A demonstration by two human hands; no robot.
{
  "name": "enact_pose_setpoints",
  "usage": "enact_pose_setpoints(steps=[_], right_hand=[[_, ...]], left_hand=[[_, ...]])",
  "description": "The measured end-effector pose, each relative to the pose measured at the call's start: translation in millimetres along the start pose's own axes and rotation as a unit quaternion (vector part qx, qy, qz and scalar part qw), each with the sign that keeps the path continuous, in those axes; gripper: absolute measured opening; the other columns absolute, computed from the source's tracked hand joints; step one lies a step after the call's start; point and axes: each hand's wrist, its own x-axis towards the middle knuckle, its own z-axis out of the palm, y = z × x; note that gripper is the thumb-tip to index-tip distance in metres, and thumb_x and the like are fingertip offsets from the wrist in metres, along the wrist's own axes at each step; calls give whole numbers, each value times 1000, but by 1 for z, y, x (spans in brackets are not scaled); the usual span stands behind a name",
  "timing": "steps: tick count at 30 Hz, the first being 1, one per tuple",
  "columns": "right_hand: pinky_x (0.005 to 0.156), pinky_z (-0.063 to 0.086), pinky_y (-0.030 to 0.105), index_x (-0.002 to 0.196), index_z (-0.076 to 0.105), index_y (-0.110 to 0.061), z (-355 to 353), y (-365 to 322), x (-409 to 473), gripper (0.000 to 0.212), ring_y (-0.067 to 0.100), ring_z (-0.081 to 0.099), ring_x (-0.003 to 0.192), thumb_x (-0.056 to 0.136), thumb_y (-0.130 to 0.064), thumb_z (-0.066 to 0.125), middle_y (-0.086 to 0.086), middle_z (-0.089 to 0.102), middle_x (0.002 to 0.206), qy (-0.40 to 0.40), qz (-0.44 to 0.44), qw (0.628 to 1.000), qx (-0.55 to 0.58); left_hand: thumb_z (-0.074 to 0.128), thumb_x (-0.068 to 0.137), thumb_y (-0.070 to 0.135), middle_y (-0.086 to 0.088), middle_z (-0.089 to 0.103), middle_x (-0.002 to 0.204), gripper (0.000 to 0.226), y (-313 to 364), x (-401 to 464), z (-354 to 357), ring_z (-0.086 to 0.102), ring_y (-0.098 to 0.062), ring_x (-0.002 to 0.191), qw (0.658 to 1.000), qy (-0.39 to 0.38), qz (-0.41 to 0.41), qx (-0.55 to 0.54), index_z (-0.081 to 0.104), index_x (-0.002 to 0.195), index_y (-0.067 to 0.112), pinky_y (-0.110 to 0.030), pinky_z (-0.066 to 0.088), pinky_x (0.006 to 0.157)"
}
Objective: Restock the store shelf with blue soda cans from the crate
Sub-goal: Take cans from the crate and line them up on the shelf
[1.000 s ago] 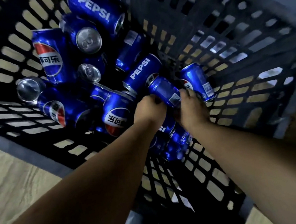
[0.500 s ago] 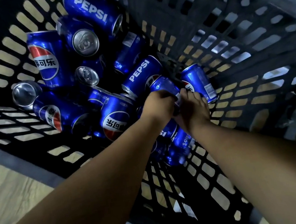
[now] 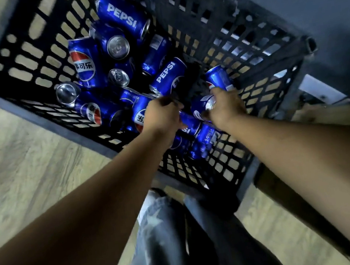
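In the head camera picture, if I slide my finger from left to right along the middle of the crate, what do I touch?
Shiny can end → can with the red-and-white logo → left hand → right hand → crate wall.

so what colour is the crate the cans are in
Black, a slotted plastic crate; shows best in the head view.

Lighting: dim, cool cast. Crate [image 3: 224,41] interior dark, pale floor [image 3: 16,174] glowing through its slots. Glare: bright spots on silver can tops [image 3: 118,47]. Blur: motion smear at both hands [image 3: 191,112] and along the crate's rims. Distortion: wide-angle bowing at frame edges; forearms [image 3: 74,226] oversized, soft.
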Motion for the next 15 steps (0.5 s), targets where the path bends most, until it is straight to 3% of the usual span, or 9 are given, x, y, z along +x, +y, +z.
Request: enact_pose_setpoints(steps=[3, 8, 10, 12, 15], right_hand=[[87, 45, 33, 132, 48, -16, -31, -2, -29, 61, 36, 53, 112, 78, -26, 74, 20, 44, 132, 11, 4, 1000, 27], [86, 43, 31, 131, 46, -16, -95, -15, -81, 61, 36, 51, 114, 77, -28, 73, 20, 42, 132, 14, -7, 1000, 21], [91, 44, 34, 134, 44, -16, -122, -21, -98, 66, 36, 50, 117, 77, -30, 73, 20, 40, 134, 6, -11, 1000, 25], [91, 44, 32, 133, 44, -16, -150, -28, -114, 65, 35, 49, 117, 77, -29, 73, 19, 37, 136, 10, -18, 999, 41], [90, 41, 26, 129, 49, -16, -195, -37, -144, 58, 31, 50, 115, 77, -25, 72, 17, 34, 135, 26, -25, 997, 69]], left_hand=[[44, 94, 6, -5, 57, 47, 28, 17, -30, -18, 57, -8, 37, 1000, 0, -7, 12, 58, 72, 18, -31, 55, 69], [47, 95, 8, -3, 57, 43, 23, 60, -84, -44, 58, -10, 42, 997, -22, -34, 61, 58, 76, 12, -23, 52, 57], [47, 96, 10, -7, 60, 54, 14, 82, -106, -53, 60, -13, 51, 995, -36, -45, 86, 60, 93, 7, -24, 52, 63], [46, 97, 12, -9, 60, 66, 19, 101, -124, -57, 60, -16, 60, 993, -35, -45, 99, 60, 108, 5, -27, 51, 71], [43, 98, 12, -13, 64, 78, 26, 133, -162, -58, 62, -21, 68, 992, -48, -43, 104, 58, 116, 2, -31, 50, 73]])
